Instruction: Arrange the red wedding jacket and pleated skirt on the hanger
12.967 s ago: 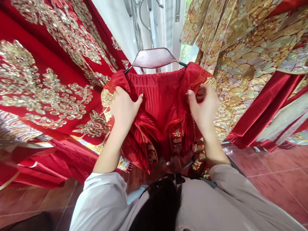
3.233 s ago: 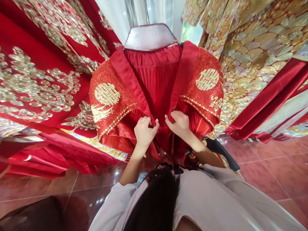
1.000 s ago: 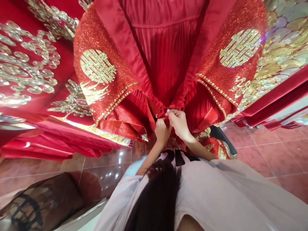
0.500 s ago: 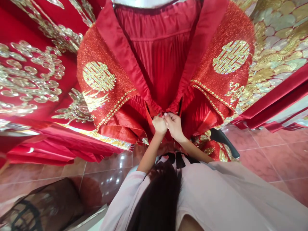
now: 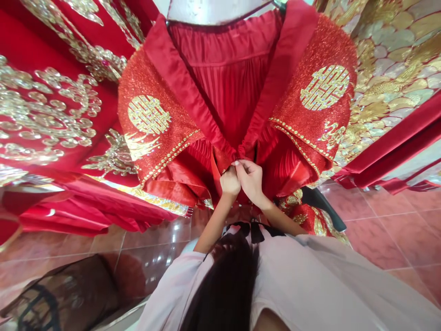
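Note:
A red pleated skirt [image 5: 227, 87] with a wide satin waistband [image 5: 193, 87] hangs before me, the band drawn toward me in a V. Glittery panels with round gold emblems [image 5: 149, 114] flank it. At the tip of the V, my left hand [image 5: 230, 182] is closed on the waistband, knuckles up. Touching it, my right hand [image 5: 251, 181] pinches the same spot with thumb and fingers. Whatever small fastening may lie between the fingertips is hidden.
Red cloth with clear bead-like ornaments [image 5: 51, 105] hangs at left, gold scale-patterned cloth [image 5: 389, 69] at right. A dark sheer bag [image 5: 69, 294] is at lower left. Behind the skirt is a dark chair-like edge [image 5: 324, 207]. Pinkish tiles [image 5: 386, 234] cover the floor.
The view has shifted slightly, so the skirt sits a little lower and shows more of the pale surface behind it. Both hands stay at the waistband, with small finger movements.

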`<state>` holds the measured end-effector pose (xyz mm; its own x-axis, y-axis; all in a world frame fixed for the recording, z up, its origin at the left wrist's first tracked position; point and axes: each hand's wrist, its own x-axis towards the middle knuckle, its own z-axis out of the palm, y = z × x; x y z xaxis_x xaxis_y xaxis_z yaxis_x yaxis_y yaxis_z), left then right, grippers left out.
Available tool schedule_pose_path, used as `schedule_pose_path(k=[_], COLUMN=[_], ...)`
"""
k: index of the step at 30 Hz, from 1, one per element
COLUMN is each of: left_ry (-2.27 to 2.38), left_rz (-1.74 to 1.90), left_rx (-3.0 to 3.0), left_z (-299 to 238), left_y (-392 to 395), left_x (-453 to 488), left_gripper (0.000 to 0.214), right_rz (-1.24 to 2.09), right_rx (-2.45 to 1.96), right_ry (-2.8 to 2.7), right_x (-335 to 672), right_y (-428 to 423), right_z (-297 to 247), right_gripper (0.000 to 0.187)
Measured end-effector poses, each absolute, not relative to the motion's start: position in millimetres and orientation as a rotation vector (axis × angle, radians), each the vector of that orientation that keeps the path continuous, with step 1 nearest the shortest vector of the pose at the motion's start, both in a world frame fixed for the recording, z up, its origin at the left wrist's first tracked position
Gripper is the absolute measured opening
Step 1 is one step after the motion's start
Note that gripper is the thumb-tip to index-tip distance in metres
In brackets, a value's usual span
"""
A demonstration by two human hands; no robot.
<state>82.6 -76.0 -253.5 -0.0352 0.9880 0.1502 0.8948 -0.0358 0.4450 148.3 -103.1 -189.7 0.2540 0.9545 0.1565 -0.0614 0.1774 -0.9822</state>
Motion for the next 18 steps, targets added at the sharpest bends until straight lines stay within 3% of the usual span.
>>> schedule_pose_path(k=[4,7,10,15,18], left_ry=[1.997,1.934,1.832,1.456,1.356], left_rz=[0.643,0.714,0.826,1.419,1.468], left_rx=[1.962,1.944,1.937,1.770,1.589], left_z=[-252.7,-249.3,-240.7,-217.5,-207.0], left_y=[-81.5,-85.7,-95.0,-114.1,-116.1], left_x=[81.0,77.2,67.7,56.6,58.8], left_gripper=[0.018,0.016,0.018,0.024,0.030], right_rz=[0.567,0.469,0.487,0.717,0.774], right_rx=[-1.388,-1.413,-1.340,-1.346,-1.302], right_ry=[-1.279,-1.412,-1.539,-1.722,-1.802], right_x=[148.7,152.8,163.8,174.6,179.0], right_y=[-97.0,-95.4,-101.7,-120.4,-125.0], right_z=[-205.4,-209.3,-215.4,-231.7,-223.4], right_gripper=[0.032,0.029,0.031,0.026,0.022])
